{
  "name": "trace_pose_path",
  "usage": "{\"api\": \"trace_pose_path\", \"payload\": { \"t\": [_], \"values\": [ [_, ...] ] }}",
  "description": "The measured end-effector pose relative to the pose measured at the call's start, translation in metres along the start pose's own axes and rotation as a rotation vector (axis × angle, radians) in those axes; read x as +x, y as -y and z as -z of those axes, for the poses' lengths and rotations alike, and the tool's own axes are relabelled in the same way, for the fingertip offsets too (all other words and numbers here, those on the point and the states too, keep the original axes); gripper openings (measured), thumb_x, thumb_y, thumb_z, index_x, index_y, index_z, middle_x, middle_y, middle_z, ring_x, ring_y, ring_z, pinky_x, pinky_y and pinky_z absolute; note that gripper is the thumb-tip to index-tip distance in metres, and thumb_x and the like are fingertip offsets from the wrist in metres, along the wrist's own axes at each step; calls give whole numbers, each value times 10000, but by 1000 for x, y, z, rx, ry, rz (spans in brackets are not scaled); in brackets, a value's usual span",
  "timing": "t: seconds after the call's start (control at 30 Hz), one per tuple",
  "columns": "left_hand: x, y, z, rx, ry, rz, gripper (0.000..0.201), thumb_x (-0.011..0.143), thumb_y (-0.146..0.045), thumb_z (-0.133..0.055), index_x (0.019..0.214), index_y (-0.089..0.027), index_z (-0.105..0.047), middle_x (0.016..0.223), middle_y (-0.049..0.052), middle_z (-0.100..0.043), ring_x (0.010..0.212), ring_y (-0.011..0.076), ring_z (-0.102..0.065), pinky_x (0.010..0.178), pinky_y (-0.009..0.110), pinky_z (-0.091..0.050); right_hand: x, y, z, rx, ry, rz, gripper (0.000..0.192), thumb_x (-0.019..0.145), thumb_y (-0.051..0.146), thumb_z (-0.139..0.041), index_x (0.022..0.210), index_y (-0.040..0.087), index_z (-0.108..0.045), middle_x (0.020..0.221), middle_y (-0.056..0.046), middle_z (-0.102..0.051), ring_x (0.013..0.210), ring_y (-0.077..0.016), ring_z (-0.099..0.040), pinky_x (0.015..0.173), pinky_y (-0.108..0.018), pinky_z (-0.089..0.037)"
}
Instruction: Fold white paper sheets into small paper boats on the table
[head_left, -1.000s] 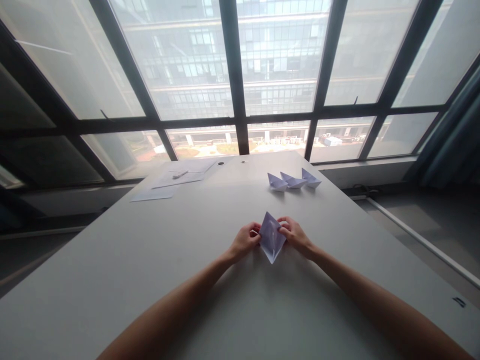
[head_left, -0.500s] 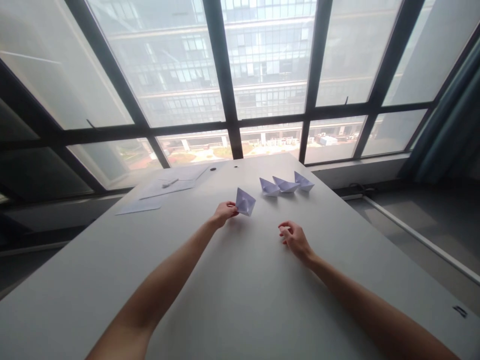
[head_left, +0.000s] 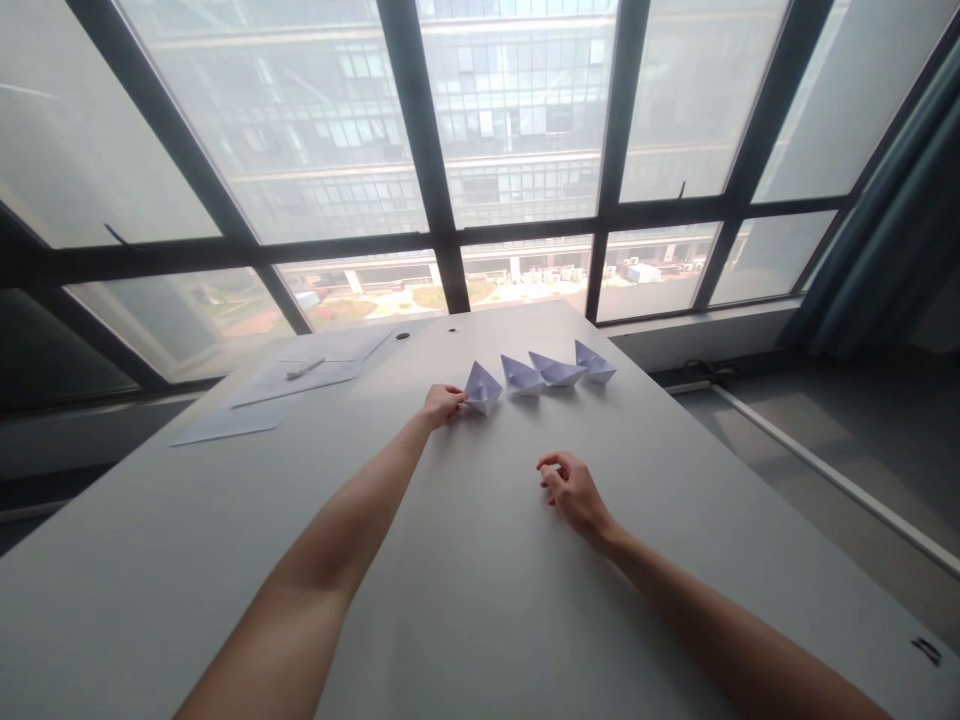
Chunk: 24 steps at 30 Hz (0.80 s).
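My left hand [head_left: 445, 402] pinches the left tip of a white paper boat [head_left: 482, 390], which sits upright at the table's surface, at the left end of a row. To its right stand three more folded boats: a near one [head_left: 523, 377], a middle one [head_left: 556, 371] and one at the far right [head_left: 594, 364]. A narrow gap separates the pinched boat from its neighbour. Lower down, my right hand [head_left: 571, 492] hovers or rests over the white table [head_left: 450, 560], fingers loosely curled and a little apart, holding nothing.
White paper sheets [head_left: 232, 420] lie at the table's far left with a pen-like object [head_left: 305, 368] on top. A dark round hole [head_left: 403, 336] is near the far edge. Large windows stand behind the table. A curtain [head_left: 847, 250] hangs at the right.
My left hand has carried the paper boat away from me and set it level, in line with the other three. The right hand keeps nearly the same pose. The view has shifted a little.
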<state>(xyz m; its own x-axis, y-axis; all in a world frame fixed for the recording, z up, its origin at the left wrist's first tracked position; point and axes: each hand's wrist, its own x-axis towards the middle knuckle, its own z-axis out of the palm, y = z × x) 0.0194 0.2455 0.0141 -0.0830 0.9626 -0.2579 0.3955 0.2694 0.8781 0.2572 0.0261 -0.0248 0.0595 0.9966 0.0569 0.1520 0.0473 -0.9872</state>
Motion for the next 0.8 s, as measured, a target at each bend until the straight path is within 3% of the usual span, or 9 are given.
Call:
{"api": "trace_pose_path", "payload": {
  "t": [0.13, 0.2, 0.3, 0.37, 0.47, 0.53, 0.67, 0.8],
  "values": [
    [-11, -1, 7, 37, -42, -51, 337, 965, -335, -605, 1244, -148, -578, 1229, 106, -601, 1031, 233, -632, 863, 429, -552, -1, 3, 1, 8, 1, -7, 295, 820, 414, -508, 935, 169, -625, 810, -67, -641, 750, -212, -650, 525, -275, -512],
    [-23, 2, 14, 65, -110, -106, 308, 964, -342, -593, 1174, -118, -609, 1152, 119, -644, 1005, 246, -654, 843, 387, -545, -2, 3, 1, 12, 5, -14, 314, 827, 431, -502, 943, 165, -620, 790, -60, -633, 750, -215, -651, 527, -280, -516],
    [-53, 15, 28, 131, -208, -248, 273, 945, -340, -570, 1103, -127, -636, 1109, 132, -692, 1081, 277, -649, 892, 334, -501, -3, 2, 1, -18, -11, 13, 322, 846, 427, -484, 975, 161, -612, 796, -62, -626, 757, -223, -650, 533, -291, -519],
    [-81, 29, 35, 189, -234, -359, 323, 932, -327, -548, 1188, -144, -621, 1280, 142, -639, 1221, 281, -576, 1024, 354, -425, -3, 1, 2, -99, -59, 102, 304, 863, 398, -471, 996, 167, -616, 871, -82, -639, 803, -227, -647, 592, -313, -536],
    [-132, 57, 37, 288, -193, -489, 452, 913, -354, -537, 1309, -140, -581, 1461, 133, -508, 1393, 260, -413, 1151, 353, -289, -4, 1, 2, -306, -131, 343, 281, 882, 313, -442, 1035, 182, -638, 1082, -112, -646, 978, -245, -619, 844, -392, -527],
    [-164, 76, 32, 348, -154, -527, 528, 909, -395, -532, 1366, -131, -543, 1495, 143, -464, 1436, 268, -345, 1190, 395, -207, -7, 3, 0, -444, -142, 445, 318, 884, 280, -442, 1114, 185, -641, 1184, -120, -630, 1134, -270, -560, 1008, -442, -442],
    [-210, 101, 16, 630, -51, -515, 631, 965, -485, -409, 1479, -118, -410, 1554, 180, -352, 1475, 313, -246, 1191, 501, -124, -18, 6, -9, -654, -36, 466, 417, 924, 315, -444, 1298, 197, -583, 1372, -118, -554, 1269, -266, -482, 1095, -435, -361],
    [-226, 105, 3, 736, -11, -562, 654, 969, -511, -390, 1528, -176, -341, 1587, 144, -295, 1492, 318, -184, 1186, 546, -65, -26, 5, -18, -848, 122, 471, 521, 948, 389, -453, 1433, 199, -486, 1552, -113, -379, 1432, -269, -309, 1166, -440, -237]
  ]
}}
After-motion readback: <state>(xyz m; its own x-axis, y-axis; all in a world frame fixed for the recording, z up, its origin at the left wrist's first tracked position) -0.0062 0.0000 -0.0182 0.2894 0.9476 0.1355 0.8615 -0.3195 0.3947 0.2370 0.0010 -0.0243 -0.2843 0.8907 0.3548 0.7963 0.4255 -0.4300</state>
